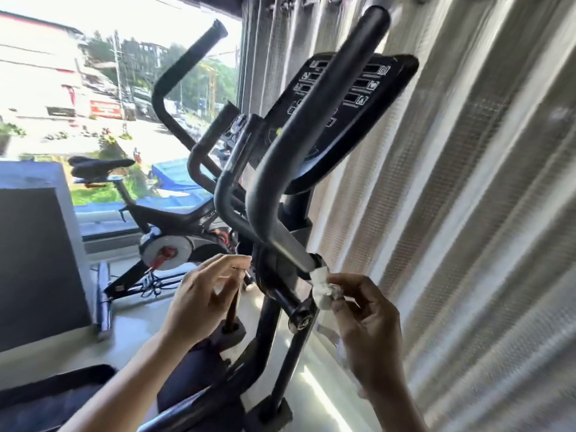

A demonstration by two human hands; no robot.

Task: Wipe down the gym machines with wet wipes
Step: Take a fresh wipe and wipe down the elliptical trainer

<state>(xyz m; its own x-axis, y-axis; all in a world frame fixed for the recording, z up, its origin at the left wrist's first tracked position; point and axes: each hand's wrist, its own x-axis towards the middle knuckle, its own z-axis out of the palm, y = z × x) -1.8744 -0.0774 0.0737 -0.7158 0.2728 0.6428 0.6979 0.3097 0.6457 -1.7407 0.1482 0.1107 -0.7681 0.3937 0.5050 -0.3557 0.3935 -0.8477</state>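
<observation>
A black elliptical machine fills the middle, with a curved handlebar (314, 145) in front of its dark console (352, 98). My right hand (367, 325) pinches a crumpled white wet wipe (321, 285) and presses it against the joint at the lower end of that handlebar. My left hand (199, 294) hovers left of the machine's centre column (268, 310) with its fingers loosely curled, the fingertips close to the hub. A thin rod (234, 310) runs down just behind those fingers; whether they touch it is unclear.
Pale vertical blinds (467, 182) hang close on the right. A black spin bike (162, 219) stands by the window at the left. A dark grey-framed panel (40, 260) sits at the left edge. More black handlebars (174, 88) rise behind the near one.
</observation>
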